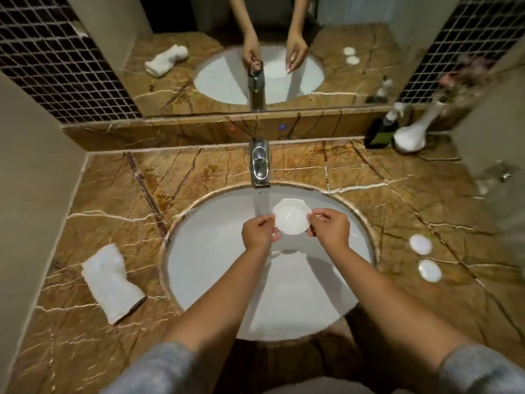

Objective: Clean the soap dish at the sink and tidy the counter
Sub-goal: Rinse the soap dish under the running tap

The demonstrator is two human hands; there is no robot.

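Small white faceted soap dish (290, 216), hollow side up, above the white sink (204, 251) basin.

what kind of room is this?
Likely a bathroom, maybe a hotel's: oval sink set in a marble counter, faucet below a wall mirror, rolled white towel, and the soap dish held in both hands.

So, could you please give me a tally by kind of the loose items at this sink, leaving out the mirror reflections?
Soap dish, held over the basin by the left hand and right hand: 1
Rolled white towel: 1
Small white oval pieces, possibly soaps: 2
Dark pump bottle: 1
White vase: 1
Total: 6
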